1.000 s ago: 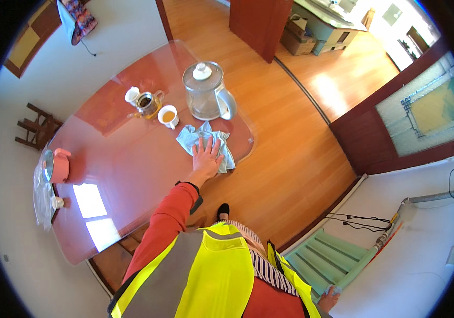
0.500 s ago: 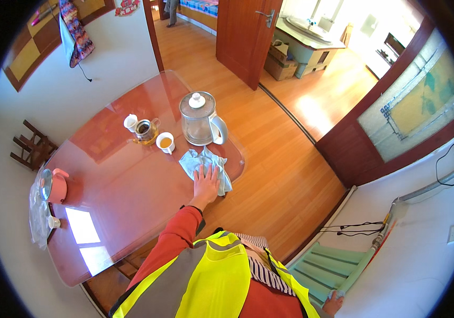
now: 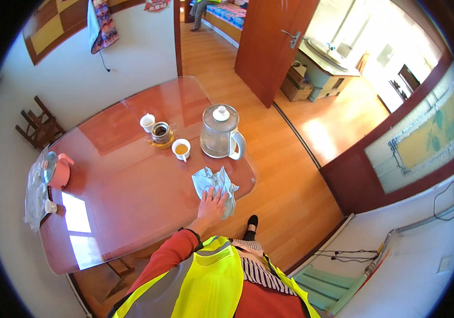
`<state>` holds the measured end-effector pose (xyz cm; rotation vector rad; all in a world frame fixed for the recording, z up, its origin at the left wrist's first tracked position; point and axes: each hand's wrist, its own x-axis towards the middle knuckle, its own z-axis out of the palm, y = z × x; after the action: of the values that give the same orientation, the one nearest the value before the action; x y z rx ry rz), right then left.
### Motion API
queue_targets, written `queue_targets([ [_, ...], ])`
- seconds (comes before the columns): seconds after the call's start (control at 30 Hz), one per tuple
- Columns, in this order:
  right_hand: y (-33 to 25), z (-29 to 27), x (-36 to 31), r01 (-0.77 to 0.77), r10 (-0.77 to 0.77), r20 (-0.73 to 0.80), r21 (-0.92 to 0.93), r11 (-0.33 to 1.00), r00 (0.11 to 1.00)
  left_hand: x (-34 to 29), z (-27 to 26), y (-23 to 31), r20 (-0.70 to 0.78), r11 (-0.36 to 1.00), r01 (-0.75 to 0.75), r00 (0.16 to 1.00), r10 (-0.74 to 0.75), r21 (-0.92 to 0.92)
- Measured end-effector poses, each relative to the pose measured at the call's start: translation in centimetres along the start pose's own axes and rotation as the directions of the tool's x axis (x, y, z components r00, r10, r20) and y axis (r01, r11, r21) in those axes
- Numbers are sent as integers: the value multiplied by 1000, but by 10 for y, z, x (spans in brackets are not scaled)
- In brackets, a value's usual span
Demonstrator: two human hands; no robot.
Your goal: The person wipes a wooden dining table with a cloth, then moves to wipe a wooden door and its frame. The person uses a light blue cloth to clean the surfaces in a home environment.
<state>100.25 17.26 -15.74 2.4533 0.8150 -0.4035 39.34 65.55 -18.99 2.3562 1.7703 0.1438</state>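
Note:
Flat on a crumpled light-blue cloth [image 3: 206,179] at the table's right edge lies my left hand [image 3: 212,208], fingers stretched out and apart. Just beyond the cloth stands a glass electric kettle [image 3: 218,135] with a white lid knob and handle. To its left are a white cup of amber tea [image 3: 181,150], a small glass teapot [image 3: 162,135] with dark leaves in its strainer, and another white cup [image 3: 147,123]. My right hand is out of the picture.
The glossy reddish table [image 3: 126,185] carries a pink pot [image 3: 57,172], a plastic bag [image 3: 34,196] and a small white cup [image 3: 50,206] at its left end. A wooden stool [image 3: 41,123] stands by the wall. An open door [image 3: 272,50] and a green radiator [image 3: 322,289] are further right.
My view has shifted, and my left hand stays on the cloth. My right hand has left the lower right of the picture. A black shoe now shows beside the table.

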Motion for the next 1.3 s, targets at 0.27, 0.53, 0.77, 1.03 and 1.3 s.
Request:
queue_targets([
  [0.27,-116,-110,112,653,-539,444,-154,741,716,25,8,3,-190,955,125,965,-180,-269],
  [0.53,-466,-296,95,968,-971,-72,-93,233,227,33,7,11,-233,948,230,931,-280,-221],
  [0.77,-661,-329,5,941,-940,-101,-127,-313,-327,10,3,6,-238,933,344,903,-358,-101],
  [1.03,-743,-291,-46,751,-763,-87,-274,-600,-641,-101,-6,-54,-186,502,861,481,-857,-84],
  [1.3,-757,-270,-47,755,-721,-245,-336,-564,-648,-174,-11,-123,-289,273,954,229,-930,-121],
])
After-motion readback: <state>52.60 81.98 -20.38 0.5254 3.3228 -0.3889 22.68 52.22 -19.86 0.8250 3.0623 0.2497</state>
